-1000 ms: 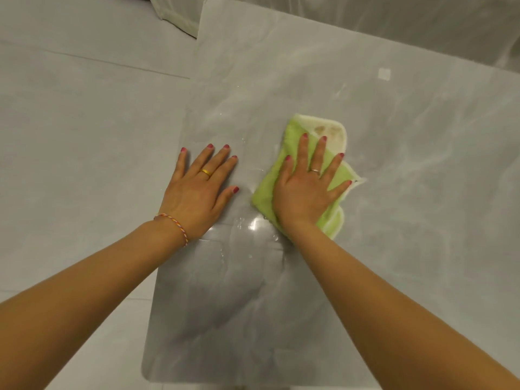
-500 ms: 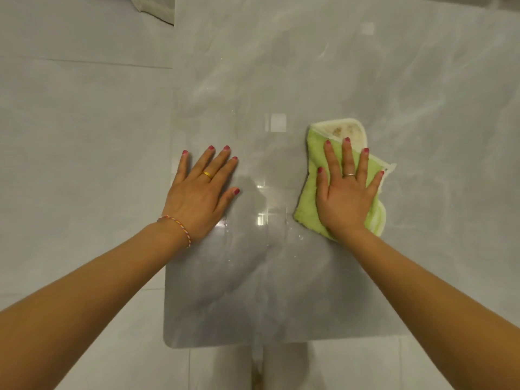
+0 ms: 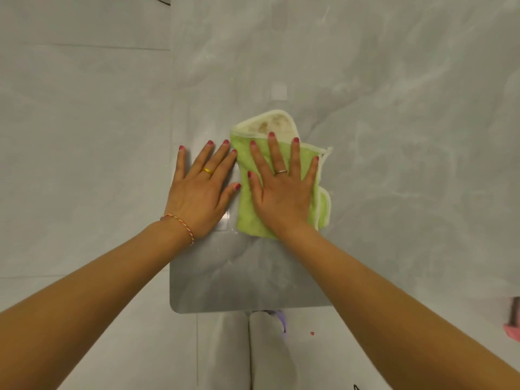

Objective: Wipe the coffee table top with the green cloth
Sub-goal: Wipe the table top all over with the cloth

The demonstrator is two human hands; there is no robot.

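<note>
The green cloth [image 3: 247,209], folded with a stained cream underside showing at its far end, lies flat on the glossy grey marble-patterned coffee table top [image 3: 394,136] near the table's left edge. My right hand [image 3: 284,187] presses flat on the cloth with fingers spread and straight. My left hand [image 3: 201,190] rests flat on the bare table beside the cloth, its fingertips and thumb nearly touching the cloth's left edge.
The table's left edge runs up at about x=605 and its near corner [image 3: 180,309] is rounded. Grey floor tiles [image 3: 84,136] lie to the left. My legs [image 3: 253,350] show below the near edge; a pink object [image 3: 513,329] sits at far right.
My right hand has slid the cloth leftward across the table, from well apart to right beside my left hand. My left hand has stayed planted near the left edge.
</note>
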